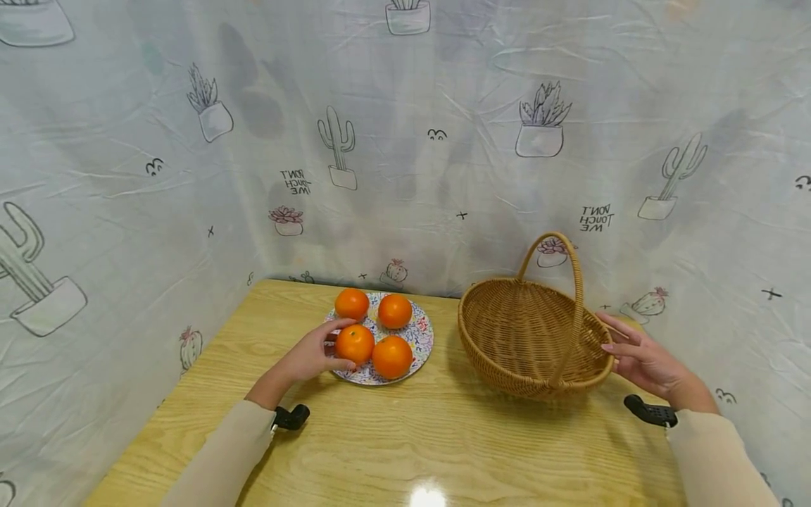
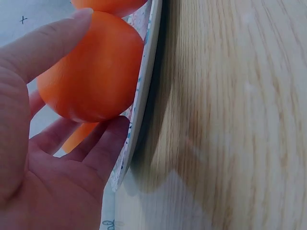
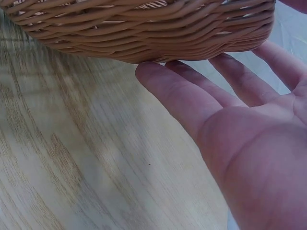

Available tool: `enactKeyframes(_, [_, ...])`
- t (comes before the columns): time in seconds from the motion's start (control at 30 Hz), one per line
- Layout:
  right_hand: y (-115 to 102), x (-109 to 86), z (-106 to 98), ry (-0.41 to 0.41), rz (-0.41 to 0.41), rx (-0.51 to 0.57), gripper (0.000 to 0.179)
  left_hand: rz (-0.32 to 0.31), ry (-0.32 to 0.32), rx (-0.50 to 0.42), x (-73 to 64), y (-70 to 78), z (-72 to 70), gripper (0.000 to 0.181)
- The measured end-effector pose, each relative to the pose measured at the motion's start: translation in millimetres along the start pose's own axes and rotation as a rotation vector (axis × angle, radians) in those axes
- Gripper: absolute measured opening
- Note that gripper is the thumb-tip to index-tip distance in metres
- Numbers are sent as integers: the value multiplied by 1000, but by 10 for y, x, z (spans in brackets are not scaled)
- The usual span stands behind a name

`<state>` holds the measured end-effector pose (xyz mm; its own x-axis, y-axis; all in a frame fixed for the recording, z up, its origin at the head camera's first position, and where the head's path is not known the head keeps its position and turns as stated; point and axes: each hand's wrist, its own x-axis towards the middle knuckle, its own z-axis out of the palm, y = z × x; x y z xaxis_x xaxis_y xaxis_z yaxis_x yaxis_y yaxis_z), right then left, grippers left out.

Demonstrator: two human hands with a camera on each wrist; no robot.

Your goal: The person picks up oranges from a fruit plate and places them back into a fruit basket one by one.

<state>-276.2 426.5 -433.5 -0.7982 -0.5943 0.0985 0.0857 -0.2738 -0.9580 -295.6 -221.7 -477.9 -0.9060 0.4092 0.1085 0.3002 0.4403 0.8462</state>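
Note:
My left hand [image 1: 315, 351] grips the front-left orange [image 1: 355, 344] on a round, colorfully patterned plate [image 1: 423, 343]. In the left wrist view, the thumb lies over this fruit and the fingertips [image 2: 119, 125] curl beneath it, right by the plate's rim. Other oranges [image 1: 393, 357] sit close around it. To the right stands a brown wicker basket [image 1: 519, 331] with a tall arched handle. At its right side my right hand [image 1: 649, 360] holds the rim. The right wrist view shows several fingertips [image 3: 149, 72] against the outside of the weave, low down.
Both plate and basket are on a pale wood-grain table [image 1: 405, 436], near its back edge. A cloth backdrop [image 1: 393, 176] printed with cacti hangs close behind and along the left side. The basket's handle [image 1: 578, 296] rises above its mouth.

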Motion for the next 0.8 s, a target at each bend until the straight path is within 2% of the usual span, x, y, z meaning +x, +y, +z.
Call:
enactKeyframes(0.43, [-3,-4,-64,0,9,35,71,-31,14,-4,46,5,28,82])
enactKeyframes(0.67, [9,4,-98,-87,-9,142,73,-43,14,-9,66,2,37,83])
enactKeyframes(0.8, [24,1,-109,-117,-10,166,72,-45,26,-20,53,-13,31,82])
